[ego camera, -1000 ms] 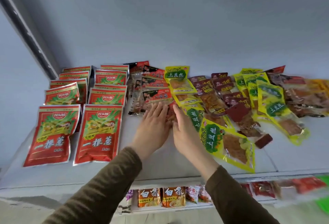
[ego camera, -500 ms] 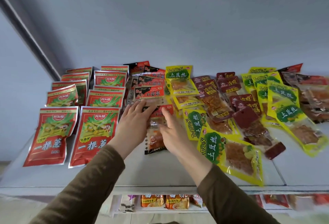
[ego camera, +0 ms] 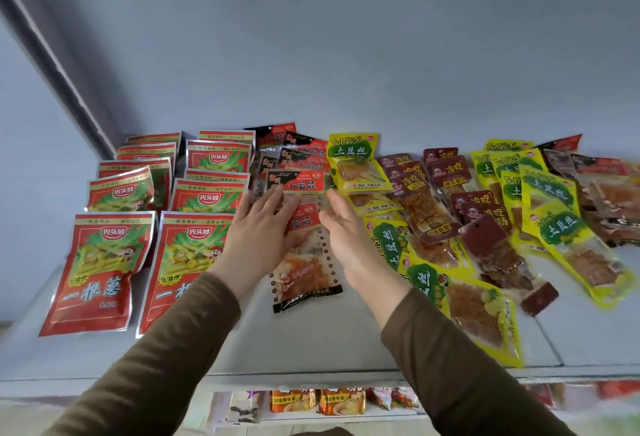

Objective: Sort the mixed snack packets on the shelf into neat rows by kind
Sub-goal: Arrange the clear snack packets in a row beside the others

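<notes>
Flat and unclenched, our left hand [ego camera: 258, 241] presses the clear packet [ego camera: 304, 262] at frame centre; our right hand [ego camera: 349, 238] stands edge-on, touching its right side. Its long axis runs away from us, between both hands.

The white shelf [ego camera: 311, 342] carries red packets [ego camera: 100, 273], yellow packets [ego camera: 474, 307] and maroon packets [ego camera: 498, 252].

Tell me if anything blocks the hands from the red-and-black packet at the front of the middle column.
Nothing visible does. The left hand lies on the clear red-and-black gluten packet, the right hand at its right edge.
</notes>
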`<act>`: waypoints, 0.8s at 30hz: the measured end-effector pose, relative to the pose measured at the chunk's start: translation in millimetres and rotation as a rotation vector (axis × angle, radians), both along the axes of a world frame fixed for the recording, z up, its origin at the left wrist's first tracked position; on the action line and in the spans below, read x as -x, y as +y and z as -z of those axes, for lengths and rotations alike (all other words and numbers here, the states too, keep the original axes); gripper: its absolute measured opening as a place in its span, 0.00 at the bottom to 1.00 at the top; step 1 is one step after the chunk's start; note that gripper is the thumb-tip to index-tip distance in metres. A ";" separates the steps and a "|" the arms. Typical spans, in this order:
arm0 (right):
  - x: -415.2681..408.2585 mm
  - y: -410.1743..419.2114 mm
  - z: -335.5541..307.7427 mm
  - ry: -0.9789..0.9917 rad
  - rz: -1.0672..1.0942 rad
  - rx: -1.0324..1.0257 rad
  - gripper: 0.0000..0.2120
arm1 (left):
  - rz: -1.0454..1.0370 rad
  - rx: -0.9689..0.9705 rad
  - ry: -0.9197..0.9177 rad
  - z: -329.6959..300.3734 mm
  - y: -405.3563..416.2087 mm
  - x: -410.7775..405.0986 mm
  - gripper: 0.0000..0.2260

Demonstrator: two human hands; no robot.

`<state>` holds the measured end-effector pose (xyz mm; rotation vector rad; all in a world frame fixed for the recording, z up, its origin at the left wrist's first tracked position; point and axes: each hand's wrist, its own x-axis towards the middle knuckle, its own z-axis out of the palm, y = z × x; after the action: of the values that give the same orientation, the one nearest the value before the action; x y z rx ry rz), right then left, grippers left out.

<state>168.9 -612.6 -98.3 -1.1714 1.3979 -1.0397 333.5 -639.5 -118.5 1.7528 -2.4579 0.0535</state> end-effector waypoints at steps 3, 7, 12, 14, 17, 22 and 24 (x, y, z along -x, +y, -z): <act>-1.6 -6.2 -2.7 -0.030 0.019 -0.026 0.25 | -0.006 0.003 0.028 -0.1 -0.2 -5.7 0.32; -5.9 -18.7 -12.3 -0.087 0.044 -0.043 0.26 | -0.026 0.046 0.131 -5.1 -10.1 -3.5 0.32; -15.8 -31.5 -11.3 -0.081 0.060 -0.076 0.28 | -0.068 -0.017 -0.058 -2.3 -20.5 -5.2 0.36; -15.7 -34.1 -9.5 -0.109 0.063 -0.097 0.28 | -0.057 -0.006 -0.074 1.7 -20.1 -6.2 0.35; -15.7 -42.7 -14.1 -0.124 0.090 -0.117 0.28 | -0.063 -0.005 -0.103 3.3 -18.7 -6.2 0.34; -28.8 -57.4 -25.3 -0.111 0.095 -0.125 0.29 | -0.046 -0.024 -0.096 -3.7 -18.0 -5.0 0.35; -31.8 -55.0 -23.0 -0.097 0.103 -0.127 0.30 | -0.066 -0.026 -0.094 -7.7 -17.1 -6.7 0.39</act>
<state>200.6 -667.6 -75.3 -0.9534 1.4382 -1.0496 340.2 -656.6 -110.8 1.8839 -2.4748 0.1130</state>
